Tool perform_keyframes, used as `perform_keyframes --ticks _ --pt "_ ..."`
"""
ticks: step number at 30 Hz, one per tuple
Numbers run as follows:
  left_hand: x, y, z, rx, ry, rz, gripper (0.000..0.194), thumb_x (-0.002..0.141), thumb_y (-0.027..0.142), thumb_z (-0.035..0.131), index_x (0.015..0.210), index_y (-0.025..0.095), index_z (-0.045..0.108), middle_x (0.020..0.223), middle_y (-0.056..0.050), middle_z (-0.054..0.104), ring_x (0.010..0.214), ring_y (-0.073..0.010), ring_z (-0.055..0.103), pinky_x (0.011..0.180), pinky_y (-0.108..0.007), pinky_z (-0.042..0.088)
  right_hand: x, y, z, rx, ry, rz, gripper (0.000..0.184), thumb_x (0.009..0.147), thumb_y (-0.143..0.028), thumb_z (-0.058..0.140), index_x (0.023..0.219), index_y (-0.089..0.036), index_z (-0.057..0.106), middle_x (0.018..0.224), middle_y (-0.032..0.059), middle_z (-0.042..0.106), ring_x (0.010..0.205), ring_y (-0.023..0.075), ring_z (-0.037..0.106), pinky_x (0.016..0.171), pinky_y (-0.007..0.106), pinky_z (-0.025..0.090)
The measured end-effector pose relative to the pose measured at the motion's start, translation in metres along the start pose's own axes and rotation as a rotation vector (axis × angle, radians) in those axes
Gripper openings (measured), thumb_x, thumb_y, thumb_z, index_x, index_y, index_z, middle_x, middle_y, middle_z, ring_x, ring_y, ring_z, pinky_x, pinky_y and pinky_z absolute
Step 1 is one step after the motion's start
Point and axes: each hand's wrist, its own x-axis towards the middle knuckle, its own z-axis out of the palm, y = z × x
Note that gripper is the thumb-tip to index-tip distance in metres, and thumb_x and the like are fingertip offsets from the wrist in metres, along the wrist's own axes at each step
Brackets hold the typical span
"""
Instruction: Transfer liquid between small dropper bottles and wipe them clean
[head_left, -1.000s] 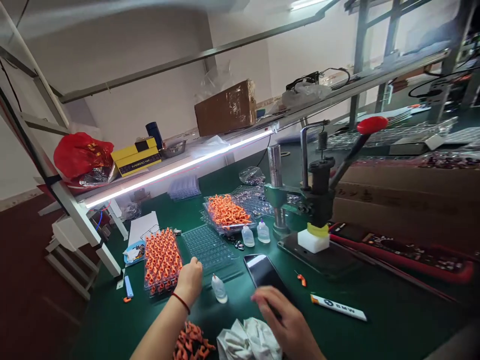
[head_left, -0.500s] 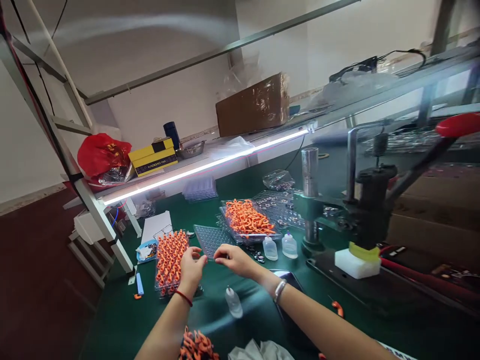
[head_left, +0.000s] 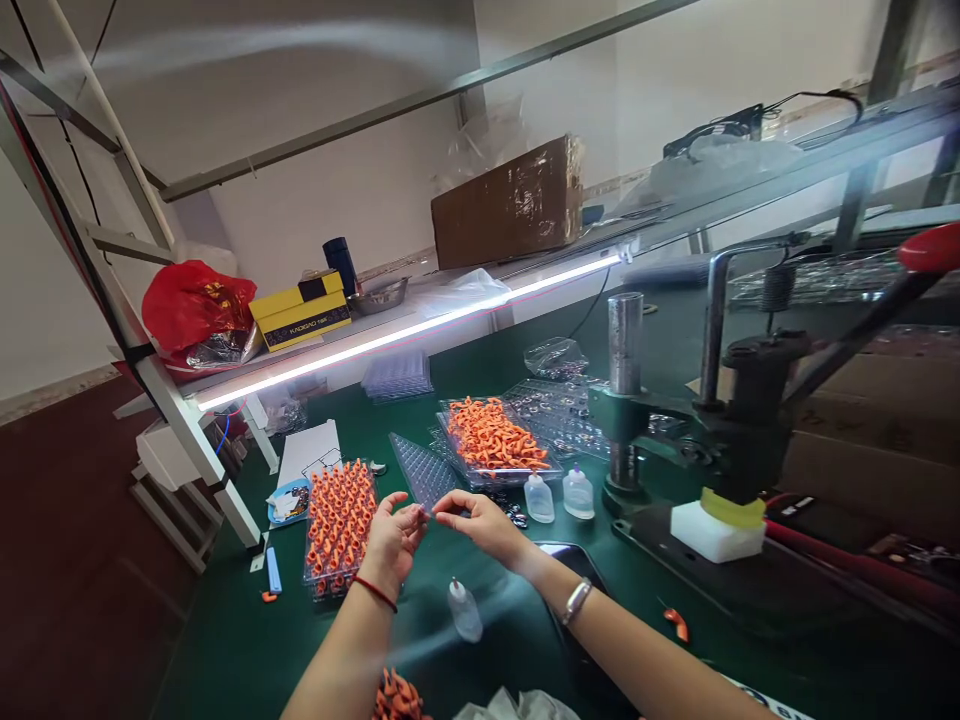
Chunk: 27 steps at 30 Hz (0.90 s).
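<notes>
My left hand (head_left: pixel 394 540) and my right hand (head_left: pixel 480 521) meet at the near corner of a clear plastic blister tray (head_left: pixel 424 468), both pinching it and holding it tilted above the green table (head_left: pixel 225 640). To the left of my left hand lies a tray filled with upright orange pieces (head_left: pixel 339 520). A small white dropper bottle (head_left: pixel 465 608) stands just below my hands. Behind the lifted tray sits another clear tray heaped with loose orange pieces (head_left: pixel 491 440).
A hand press (head_left: pixel 742 420) with a red-knobbed lever (head_left: pixel 930 248) stands at the right over a white block (head_left: pixel 712 528). Two small bottles (head_left: pixel 559 495), a dark phone (head_left: pixel 574 565), stacked clear trays (head_left: pixel 397 375), a cardboard box (head_left: pixel 510 205) and a yellow box (head_left: pixel 300 312) on the shelf.
My right hand left the phone and came over to my left hand. Together they lifted the empty clear tray off the table and tipped it up.
</notes>
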Motion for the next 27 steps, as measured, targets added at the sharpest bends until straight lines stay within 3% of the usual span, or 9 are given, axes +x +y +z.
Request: perform_keyframes --ticks 13,19,27 --pt "-0.003 0.003 0.014 0.039 -0.127 -0.038 0.009 0.094 0.021 0.065 0.095 0.012 0.065 0.089 -0.001 0.067 0.072 -0.0126 0.065 0.065 -0.028 0.058 -0.002 -0.010 -0.005 0.096 0.010 0.053 0.029 0.099 -0.042 0.058 0.092 -0.015 0.064 0.084 0.0002 0.066 0.075 0.0156 0.065 0.072 0.034 0.055" --pt "0.003 0.001 0.015 0.066 -0.183 -0.086 0.020 0.095 0.029 0.064 0.106 0.012 0.065 0.100 -0.005 0.069 0.080 -0.0158 0.068 0.070 -0.032 0.059 -0.004 -0.006 -0.007 0.131 -0.005 0.091 0.029 0.098 -0.041 0.060 0.087 -0.015 0.064 0.080 -0.0011 0.065 0.071 0.0147 0.064 0.069 0.032 0.055" --pt "0.007 0.000 0.020 0.040 -0.230 -0.096 0.022 0.096 0.032 0.064 0.105 0.012 0.065 0.098 -0.005 0.069 0.079 -0.0157 0.068 0.071 -0.032 0.059 -0.002 0.003 -0.005 0.209 0.006 0.131 0.029 0.099 -0.041 0.059 0.088 -0.015 0.064 0.079 -0.0016 0.064 0.067 0.0131 0.062 0.065 0.030 0.054"
